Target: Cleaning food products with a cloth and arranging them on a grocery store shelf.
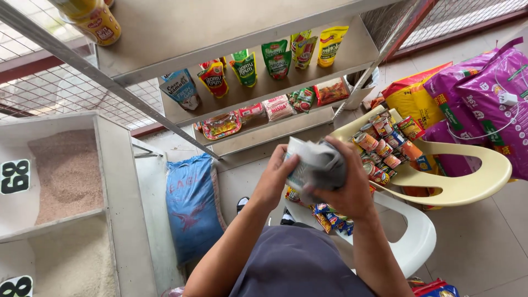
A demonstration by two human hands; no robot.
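There is one view only, from the camera on my head, tipped steeply down past my chest. My left hand (273, 179) and right hand (346, 190) sit close, mid-frame. Beyond them it faces the metal shelf rack (264, 88), which leans across the top, with the grain bins (66, 176) at left, the cream chair (467, 181) at right and the tiled floor (484, 247) below.

A grey cloth (324, 165) hides most of the can (297, 162).
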